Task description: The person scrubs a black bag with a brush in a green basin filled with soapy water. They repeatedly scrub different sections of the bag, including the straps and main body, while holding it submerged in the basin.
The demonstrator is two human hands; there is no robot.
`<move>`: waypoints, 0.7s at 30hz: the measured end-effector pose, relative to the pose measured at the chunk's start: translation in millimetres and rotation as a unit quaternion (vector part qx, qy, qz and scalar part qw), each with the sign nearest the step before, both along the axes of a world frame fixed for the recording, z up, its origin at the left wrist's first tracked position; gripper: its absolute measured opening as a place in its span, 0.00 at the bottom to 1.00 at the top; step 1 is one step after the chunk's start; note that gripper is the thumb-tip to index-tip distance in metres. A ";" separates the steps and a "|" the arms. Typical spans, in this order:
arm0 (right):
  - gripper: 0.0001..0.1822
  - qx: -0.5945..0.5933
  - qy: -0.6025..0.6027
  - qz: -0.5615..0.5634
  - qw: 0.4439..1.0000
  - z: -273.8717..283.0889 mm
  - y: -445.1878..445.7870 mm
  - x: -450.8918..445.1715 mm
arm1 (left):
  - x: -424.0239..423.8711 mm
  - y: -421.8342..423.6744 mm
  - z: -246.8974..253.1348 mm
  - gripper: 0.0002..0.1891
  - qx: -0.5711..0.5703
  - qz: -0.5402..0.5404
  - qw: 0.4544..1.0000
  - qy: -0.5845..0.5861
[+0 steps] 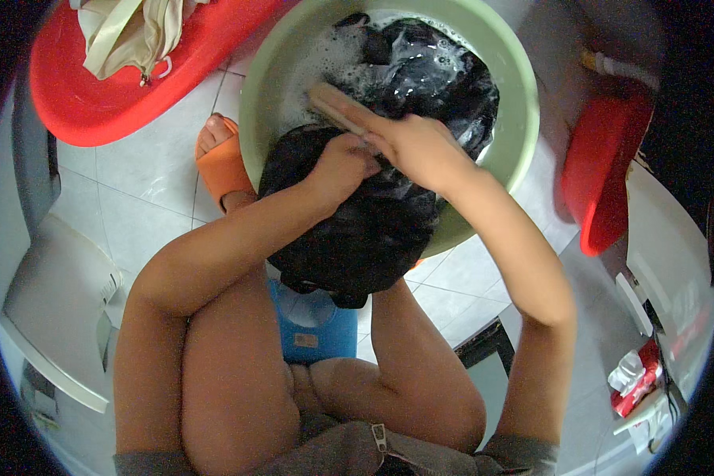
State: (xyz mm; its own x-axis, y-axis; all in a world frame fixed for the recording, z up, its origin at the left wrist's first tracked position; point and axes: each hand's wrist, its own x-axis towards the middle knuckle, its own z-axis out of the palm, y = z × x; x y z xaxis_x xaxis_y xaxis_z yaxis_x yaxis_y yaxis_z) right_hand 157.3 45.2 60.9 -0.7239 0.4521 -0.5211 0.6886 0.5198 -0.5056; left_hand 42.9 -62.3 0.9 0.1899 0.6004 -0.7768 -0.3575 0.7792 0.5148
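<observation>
A large green plastic basin (529, 119) in front of me holds soapy water with foam. Wet black fabric (446, 77) is bunched in the water. More black fabric (357, 238) spreads over the basin's near side and hangs down between my knees, short tabs at its lower end. My left hand (348, 160) is clenched on this near fabric. In my right hand (419, 146) is a light brown, flat-backed scrubbing brush (333, 104), slightly blurred, lying just above the fabric and foam beside my left hand. Its bristle side is not clearly seen.
A red plastic tub (83, 119) with a cream cloth bag (137, 35) is at upper left. Another red basin (607, 172) leans at right. A blue plastic stool (318, 342) is between my legs. A tissue pack (636, 381) lies at lower right on a pale surface.
</observation>
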 end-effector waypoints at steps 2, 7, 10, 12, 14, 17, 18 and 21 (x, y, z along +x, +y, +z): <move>0.23 0.005 -0.029 0.011 0.999 12.0 -4.2 22.1 | -2.0 -3.9 -2.7 0.08 -0.027 0.018 0.999 -0.014; 0.24 -0.024 0.001 -0.056 0.998 20.3 -18.1 69.1 | 3.8 -1.8 -1.6 0.07 -0.065 0.060 0.996 -0.029; 0.22 -0.017 0.007 -0.060 0.998 12.1 -25.1 47.1 | 11.0 -0.5 4.7 0.05 -0.040 0.075 0.996 -0.018; 0.21 0.039 0.008 -0.025 0.999 -2.5 -20.4 17.3 | 6.8 -4.6 -2.8 0.03 -0.033 0.061 0.998 -0.008; 0.20 0.084 -0.030 0.003 0.996 -11.9 -11.2 6.6 | 8.0 -4.4 -3.3 0.03 -0.031 0.048 0.998 -0.002; 0.26 0.143 -0.100 0.030 0.984 -30.6 4.0 11.9 | 5.4 0.3 1.3 0.02 -0.022 0.041 0.999 0.009; 0.28 0.155 -0.106 0.007 0.982 -24.7 10.4 13.1 | 4.7 0.0 1.3 0.02 -0.014 0.044 0.999 0.006; 0.30 0.185 -0.136 -0.071 0.971 -24.3 22.1 12.1 | 4.8 1.6 1.4 0.02 -0.012 0.060 0.998 0.008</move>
State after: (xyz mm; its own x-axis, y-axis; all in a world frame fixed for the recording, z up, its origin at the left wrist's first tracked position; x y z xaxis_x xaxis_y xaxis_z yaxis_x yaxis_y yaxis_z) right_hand 169.5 67.3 36.6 -0.4992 0.7302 -0.4665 0.8484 0.5214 -0.0917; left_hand 47.7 -60.7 2.3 0.1053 0.5999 -0.7931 -0.4412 0.7430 0.5034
